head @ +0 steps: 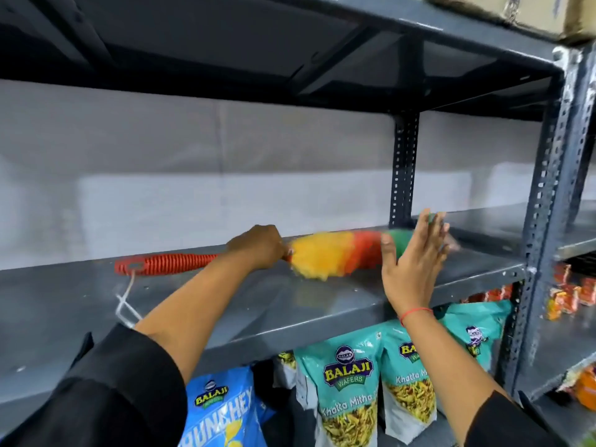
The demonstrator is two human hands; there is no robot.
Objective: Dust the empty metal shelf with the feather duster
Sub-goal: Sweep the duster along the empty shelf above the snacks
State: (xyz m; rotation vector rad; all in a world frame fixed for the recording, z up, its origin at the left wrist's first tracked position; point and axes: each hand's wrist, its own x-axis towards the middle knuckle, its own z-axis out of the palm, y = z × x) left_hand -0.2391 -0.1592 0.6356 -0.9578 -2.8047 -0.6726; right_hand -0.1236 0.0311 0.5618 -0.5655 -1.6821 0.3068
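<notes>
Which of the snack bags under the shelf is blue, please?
The blue bag at the far left of the row, below the left hand. The other bags beside it are teal.

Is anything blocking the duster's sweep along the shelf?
Only the person's own right hand, open in front of the duster head's green tip. Otherwise the shelf surface shows nothing but the duster, held by the left hand.

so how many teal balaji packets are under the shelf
3 showing: one teal packet in the middle, one right of it, one farthest right by the upright. Others may be hidden behind.
</notes>
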